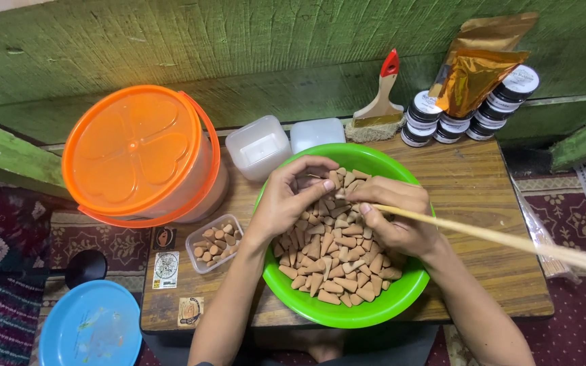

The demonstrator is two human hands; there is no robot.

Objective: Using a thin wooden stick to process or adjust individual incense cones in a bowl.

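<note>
Left hand (286, 196): fingers pinched on a brown cone (334, 179).
Right hand (395, 213): fingers clamped on a thin stick (510, 240).
Surface: green bowl (347, 315) beneath the fingers, on a wooden table (476, 183).

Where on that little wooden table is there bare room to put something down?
Bare wood shows on the table right of the green bowl, below the black jars, and along the front-left edge with stickers. The back-left is crowded: orange-lidded bucket, clear tubs, small container of cones.

A bright green bowl (320, 308) holds tan cones (337, 261). At the table's left edge stands an orange-lidded bucket (133, 152); black jars with white lids (473, 112) and a gold pouch (479, 68) crowd the far right corner.
</note>
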